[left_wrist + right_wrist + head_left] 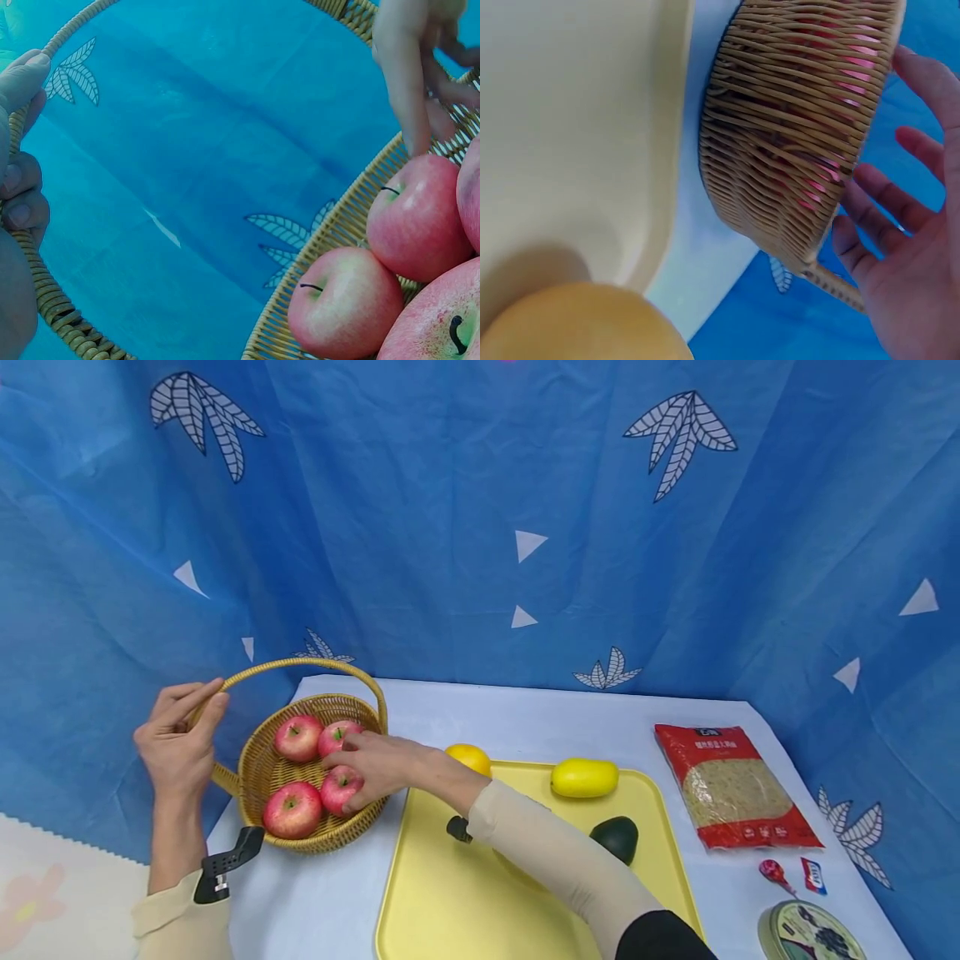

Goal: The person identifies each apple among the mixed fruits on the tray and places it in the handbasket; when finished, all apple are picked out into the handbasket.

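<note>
A wicker basket [352, 837] stands at the left of the table with several red apples [293, 810] in it. My left hand [180, 747] grips its arched handle [315, 662] on the left side, thumb and fingers wrapped round the cane in the left wrist view. Over the basket's right rim reaches my right hand [384, 764], its fingers spread and loosely bent above the apples on that side. In the right wrist view the right hand [911, 247] shows an uncovered palm with nothing held in it, fingers by the basket's rim.
Right of the basket lies a yellow tray [442, 910] bearing an orange-yellow round fruit [468, 757], an oblong yellow fruit [585, 777] and a dark green avocado [617, 838]. Farther right are a red food bag [738, 787], a lollipop [772, 870], a small packet [813, 876] and a round tin [813, 932].
</note>
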Tool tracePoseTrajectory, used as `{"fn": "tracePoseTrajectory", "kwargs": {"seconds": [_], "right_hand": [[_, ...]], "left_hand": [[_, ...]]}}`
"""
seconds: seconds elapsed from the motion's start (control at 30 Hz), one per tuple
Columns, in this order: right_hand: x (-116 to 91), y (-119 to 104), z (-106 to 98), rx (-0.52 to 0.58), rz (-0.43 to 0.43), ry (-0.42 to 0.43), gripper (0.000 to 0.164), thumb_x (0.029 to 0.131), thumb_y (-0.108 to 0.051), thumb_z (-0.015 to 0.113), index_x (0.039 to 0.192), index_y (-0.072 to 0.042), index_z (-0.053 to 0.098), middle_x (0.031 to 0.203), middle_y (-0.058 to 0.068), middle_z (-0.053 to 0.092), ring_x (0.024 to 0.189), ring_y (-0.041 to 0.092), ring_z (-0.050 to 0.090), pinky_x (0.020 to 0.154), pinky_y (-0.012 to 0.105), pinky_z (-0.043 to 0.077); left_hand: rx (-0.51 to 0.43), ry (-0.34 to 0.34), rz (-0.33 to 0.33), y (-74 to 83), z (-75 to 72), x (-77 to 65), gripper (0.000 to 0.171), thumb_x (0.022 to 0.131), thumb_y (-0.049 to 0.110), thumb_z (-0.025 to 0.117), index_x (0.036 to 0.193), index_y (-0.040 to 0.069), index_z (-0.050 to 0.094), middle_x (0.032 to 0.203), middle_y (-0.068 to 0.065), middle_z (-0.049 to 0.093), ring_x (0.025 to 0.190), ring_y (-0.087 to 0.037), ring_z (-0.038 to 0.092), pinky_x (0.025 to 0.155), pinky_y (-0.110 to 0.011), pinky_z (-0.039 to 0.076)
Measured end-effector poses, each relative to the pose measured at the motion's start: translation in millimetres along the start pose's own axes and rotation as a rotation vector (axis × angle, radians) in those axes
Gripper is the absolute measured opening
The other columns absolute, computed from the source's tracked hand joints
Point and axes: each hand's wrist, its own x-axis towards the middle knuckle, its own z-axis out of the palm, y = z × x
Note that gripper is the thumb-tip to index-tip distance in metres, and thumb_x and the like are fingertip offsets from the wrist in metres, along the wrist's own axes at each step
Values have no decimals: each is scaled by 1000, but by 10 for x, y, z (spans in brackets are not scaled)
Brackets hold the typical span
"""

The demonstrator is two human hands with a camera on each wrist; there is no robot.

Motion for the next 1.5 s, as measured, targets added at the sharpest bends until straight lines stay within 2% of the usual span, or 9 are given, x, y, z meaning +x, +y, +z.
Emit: {"fn": "tracePoseTrajectory", "kwargs": {"seconds": [0.13,0.3,0.47,0.73,0.83,1.07,1.17,1.37,1.5], "right_hand": [[-146,-13,-95,-5,-27,14,71,86,-65,66,149,-40,44,134,-9,44,116,5,43,96,24,43],[-361,16,-158,-5,-53,51,70,86,-64,67,147,-36,47,128,-10,44,113,6,44,97,25,41],[-614,81,-173,-23,-78,89,73,86,-63,68,149,-34,46,129,-8,47,110,7,44,94,24,42],[-1074,284,-174,-20,-62,123,72,87,-63,68,150,-36,46,129,-5,51,107,9,49,87,25,46],[-1244,370,-155,-33,-39,123,71,88,-63,66,150,-35,46,130,-3,53,108,11,50,88,26,46],[-1676,551,-32,14,46,132,68,89,-60,66,148,-32,49,133,-3,54,109,13,51,91,30,48],[-1831,619,15,38,77,140,67,89,-59,67,147,-28,51,133,-3,53,110,13,51,92,31,48],[-2031,729,82,80,144,157,67,88,-58,70,145,-28,54,132,-4,54,111,13,52,93,33,49],[-2094,770,114,95,165,170,68,88,-59,70,146,-29,53,132,-4,54,112,13,53,94,34,49]], "left_hand": [[4,0,-8,28,4,-7,22,86,-12,71,108,-15,71,97,1,68,92,-11,59,73,-14,48],[29,6,-35,50,-2,-18,22,87,-11,70,109,-14,71,97,3,68,92,-10,58,74,-15,48],[38,9,-40,53,-1,-33,22,87,-10,71,109,-13,71,97,3,68,93,-10,58,74,-15,47],[6,4,-27,44,7,-31,23,87,-11,70,109,-15,71,98,2,68,92,-11,58,73,-14,48],[-4,5,-23,39,7,-27,22,87,-12,70,109,-15,71,98,0,68,92,-11,59,74,-15,48],[2,6,-9,51,28,-25,21,87,-11,71,108,-15,71,98,1,68,93,-11,59,72,-14,48],[3,17,19,84,49,-30,20,87,-9,71,107,-15,71,97,1,68,85,-9,58,66,-13,45],[-33,12,62,158,89,-41,19,88,-10,69,106,-19,70,96,-1,66,62,-5,53,56,-11,43],[-28,1,60,190,107,-42,20,89,-10,68,107,-18,69,96,0,66,63,-5,56,59,-11,46]]}}
